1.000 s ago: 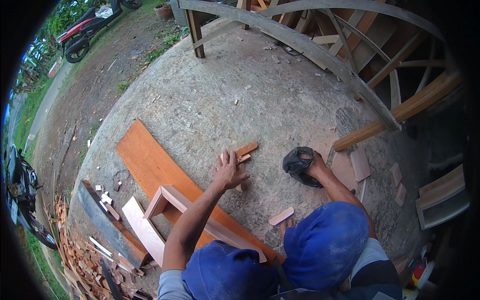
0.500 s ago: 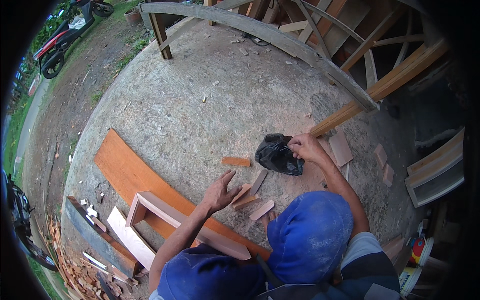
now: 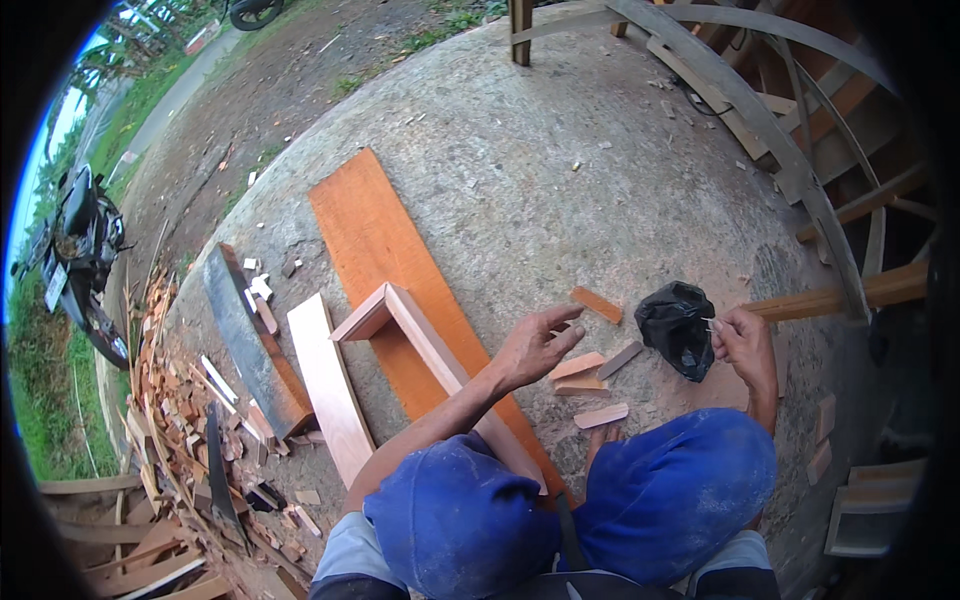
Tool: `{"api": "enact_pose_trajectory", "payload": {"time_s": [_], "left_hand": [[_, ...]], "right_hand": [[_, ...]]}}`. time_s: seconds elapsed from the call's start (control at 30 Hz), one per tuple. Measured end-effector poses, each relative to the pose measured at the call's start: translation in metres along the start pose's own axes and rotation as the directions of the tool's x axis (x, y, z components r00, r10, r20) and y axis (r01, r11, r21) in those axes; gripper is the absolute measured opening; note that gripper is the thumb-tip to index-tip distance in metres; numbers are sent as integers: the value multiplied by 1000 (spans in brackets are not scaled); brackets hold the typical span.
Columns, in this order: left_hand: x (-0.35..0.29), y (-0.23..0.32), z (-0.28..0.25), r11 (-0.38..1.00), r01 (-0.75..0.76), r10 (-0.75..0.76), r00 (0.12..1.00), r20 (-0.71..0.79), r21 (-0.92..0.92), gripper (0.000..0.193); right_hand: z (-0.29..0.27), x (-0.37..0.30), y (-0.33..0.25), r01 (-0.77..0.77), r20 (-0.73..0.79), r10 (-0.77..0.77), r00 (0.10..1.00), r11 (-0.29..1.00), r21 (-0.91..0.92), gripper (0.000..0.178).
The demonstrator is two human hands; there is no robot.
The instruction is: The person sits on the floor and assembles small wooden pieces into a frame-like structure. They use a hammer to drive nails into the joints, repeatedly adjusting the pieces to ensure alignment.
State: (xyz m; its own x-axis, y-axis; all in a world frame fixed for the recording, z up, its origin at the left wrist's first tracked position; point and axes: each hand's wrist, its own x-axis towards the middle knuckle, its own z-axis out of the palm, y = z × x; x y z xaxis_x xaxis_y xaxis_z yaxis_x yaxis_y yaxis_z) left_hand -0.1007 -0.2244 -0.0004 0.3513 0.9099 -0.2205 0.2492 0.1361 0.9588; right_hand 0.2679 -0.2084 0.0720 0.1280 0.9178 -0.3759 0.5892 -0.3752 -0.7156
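My right hand (image 3: 742, 345) is pinched at the right rim of a crumpled black plastic bag (image 3: 676, 325). Thin, light, nail-like pieces show at its fingertips; their exact kind is too small to tell. My left hand (image 3: 540, 348) hovers with fingers stretched out, holding nothing. Close to it lie a short orange-brown wood block (image 3: 597, 304), a grey wood piece (image 3: 620, 359) and several pinkish offcuts (image 3: 600, 416). Under my left forearm, an angled frame of joined pinkish boards (image 3: 420, 335) rests across a long orange-brown plank (image 3: 365, 215).
Left of the plank lie a pale curved board (image 3: 325, 370) and a dark-faced beam (image 3: 250, 330). A saw (image 3: 222, 480) stands among heaped wood scraps (image 3: 175, 390). Curved wooden framework (image 3: 800, 170) fills the far right. A motorcycle (image 3: 80, 250) is parked beyond the concrete at left.
The view has swung left, so the scene appears shifted right, with more scraps and the saw visible. My right hand has drawn slightly out from the bag's opening. My left hand stays outstretched.
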Motion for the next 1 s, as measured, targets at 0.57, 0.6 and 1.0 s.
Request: {"api": "enact_pose_trajectory", "payload": {"time_s": [0.57, 0.6, 1.0], "left_hand": [[-124, -80, -221, 603, 490, -92, 827, -555, 630, 49], [-121, -85, -225, 509, 431, 100, 830, -549, 745, 39], [-61, -144, -241, 313, 316, 259, 879, -400, 896, 45]], "right_hand": [[220, 71, -70, 467, 450, -373, 812, 876, -118, 19], [213, 73, -84, 423, 485, -327, 811, 901, -99, 18], [263, 108, -240, 549, 547, -386, 743, 818, -169, 7]]}}
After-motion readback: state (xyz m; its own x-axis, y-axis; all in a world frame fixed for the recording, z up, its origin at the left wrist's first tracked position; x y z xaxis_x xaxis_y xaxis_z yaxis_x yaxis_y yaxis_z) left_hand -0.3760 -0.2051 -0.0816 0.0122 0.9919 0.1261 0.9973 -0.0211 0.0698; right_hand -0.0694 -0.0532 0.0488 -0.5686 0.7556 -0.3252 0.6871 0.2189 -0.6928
